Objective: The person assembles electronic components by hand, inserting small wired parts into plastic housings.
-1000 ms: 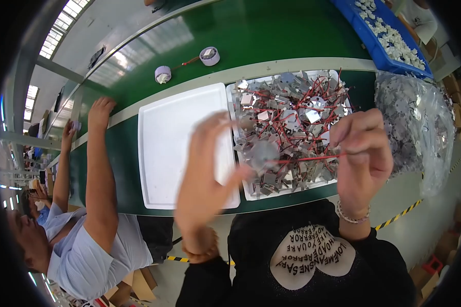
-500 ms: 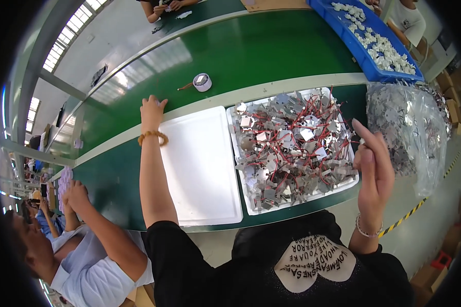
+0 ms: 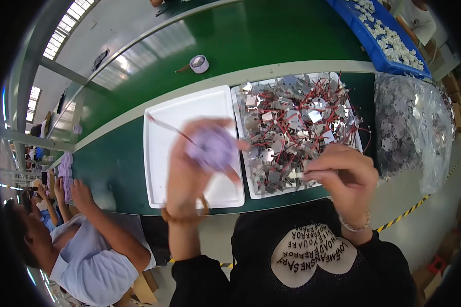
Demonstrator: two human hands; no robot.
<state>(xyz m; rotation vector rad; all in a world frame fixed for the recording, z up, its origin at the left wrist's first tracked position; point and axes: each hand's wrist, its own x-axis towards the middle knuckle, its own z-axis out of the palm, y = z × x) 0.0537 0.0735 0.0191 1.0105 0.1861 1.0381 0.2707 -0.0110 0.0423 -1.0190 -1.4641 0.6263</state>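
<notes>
A round pale-purple housing [image 3: 213,148], smeared by motion, sits in my left hand [image 3: 182,171], which is closed on it above the white tray lid or empty-looking white tray [image 3: 156,189]. A thin reddish wire [image 3: 166,125] trails from it toward the upper left. My right hand [image 3: 349,176] is closed in a pinch over the near right of a white foam tray [image 3: 266,193]; what lies between its fingertips is too small to make out. That tray is heaped with metal plates and red-wired parts [image 3: 292,128].
A similar round housing [image 3: 199,64] with a wire lies on the green belt [image 3: 271,41]. At the right are a clear bag of metal plates [image 3: 399,125] and a blue bin [image 3: 351,25] of white parts. A co-worker [image 3: 97,250] sits at the left beside stacked purple pieces [image 3: 65,171].
My left hand has come back from the belt's edge and now holds a purple housing. My right hand has moved left and down over the parts, its fingers now pinched.
</notes>
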